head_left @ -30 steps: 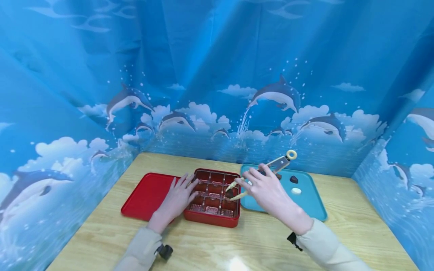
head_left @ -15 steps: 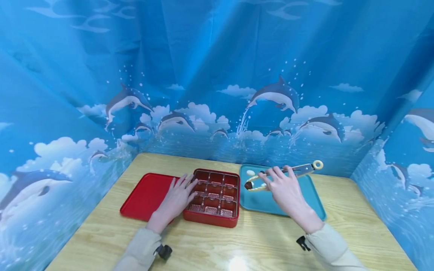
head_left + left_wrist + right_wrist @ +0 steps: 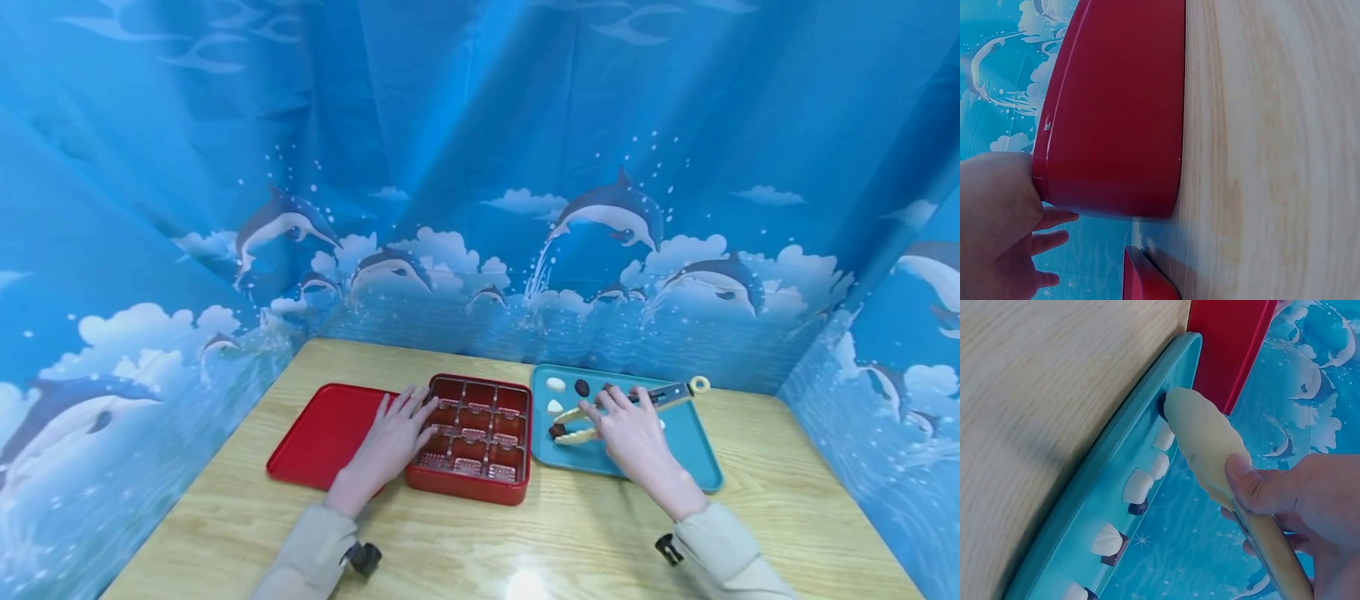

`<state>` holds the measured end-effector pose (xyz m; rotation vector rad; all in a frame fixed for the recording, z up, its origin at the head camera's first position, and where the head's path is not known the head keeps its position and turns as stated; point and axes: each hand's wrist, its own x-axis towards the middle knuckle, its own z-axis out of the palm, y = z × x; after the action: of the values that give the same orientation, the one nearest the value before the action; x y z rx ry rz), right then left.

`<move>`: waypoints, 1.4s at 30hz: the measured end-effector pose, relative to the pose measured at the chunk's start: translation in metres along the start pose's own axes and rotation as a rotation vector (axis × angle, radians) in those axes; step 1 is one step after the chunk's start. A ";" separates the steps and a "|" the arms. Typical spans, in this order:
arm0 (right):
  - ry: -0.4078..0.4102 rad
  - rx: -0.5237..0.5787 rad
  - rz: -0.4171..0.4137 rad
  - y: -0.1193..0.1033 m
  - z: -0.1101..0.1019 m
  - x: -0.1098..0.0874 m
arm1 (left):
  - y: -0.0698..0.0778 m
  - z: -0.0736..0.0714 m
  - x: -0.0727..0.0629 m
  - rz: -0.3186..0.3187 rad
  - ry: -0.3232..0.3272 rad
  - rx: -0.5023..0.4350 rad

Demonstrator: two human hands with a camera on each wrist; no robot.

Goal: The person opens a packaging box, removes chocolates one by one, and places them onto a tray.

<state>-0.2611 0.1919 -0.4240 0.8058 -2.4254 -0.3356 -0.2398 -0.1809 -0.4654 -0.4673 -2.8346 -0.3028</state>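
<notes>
My right hand (image 3: 633, 433) grips a pair of tongs (image 3: 1207, 440) with cream scalloped tips and a ring at the back end. Between the tips is a dark brown chocolate (image 3: 557, 431), low over the near left part of the blue tray (image 3: 686, 454); whether it touches the tray I cannot tell. In the right wrist view the nearer tip hides most of that chocolate (image 3: 1161, 406). With its fingers fairly straight, my left hand (image 3: 393, 437) rests at the left rim of a red box (image 3: 465, 485). The box has a clear divided insert with several compartments.
White pieces (image 3: 555, 384) and a dark oval piece (image 3: 582, 387) lie on the tray, with more partly behind the right hand. A flat red lid (image 3: 322, 433) lies left of the box. A dolphin-print curtain (image 3: 480, 208) borders the wooden table (image 3: 450, 550).
The tongs have moved right out of the box to the tray with a dark chocolate between their tips, then lowered toward the viewer. The left hand has stayed in place.
</notes>
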 end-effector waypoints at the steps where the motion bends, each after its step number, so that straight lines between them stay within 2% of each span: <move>1: -0.006 0.008 0.006 0.000 0.001 -0.001 | 0.000 0.000 0.000 0.000 0.000 0.001; 9: -0.070 0.046 0.036 -0.001 0.001 -0.006 | 0.001 0.000 0.000 -0.007 -0.007 -0.012; 14: -0.078 0.059 0.046 0.000 0.000 -0.012 | 0.000 0.000 0.000 -0.006 -0.007 -0.016; 19: -0.097 0.116 0.098 0.001 0.000 -0.017 | 0.001 0.000 0.000 -0.003 -0.004 -0.020; 22: -0.076 0.145 0.137 0.001 0.001 -0.021 | 0.000 0.000 0.000 -0.004 -0.004 -0.017; 29: 0.027 0.201 0.203 -0.001 0.005 -0.027 | 0.000 0.000 0.000 -0.005 -0.003 -0.014; 38: 0.008 0.245 0.273 -0.006 0.007 -0.028 | 0.001 -0.001 -0.001 -0.008 -0.002 -0.012; 42: 0.035 0.268 0.295 -0.008 0.005 -0.028 | 0.001 -0.001 -0.001 -0.010 0.001 -0.007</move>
<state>-0.2417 0.2029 -0.4431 0.5428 -2.5421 0.1185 -0.2381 -0.1804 -0.4643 -0.4550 -2.8369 -0.3150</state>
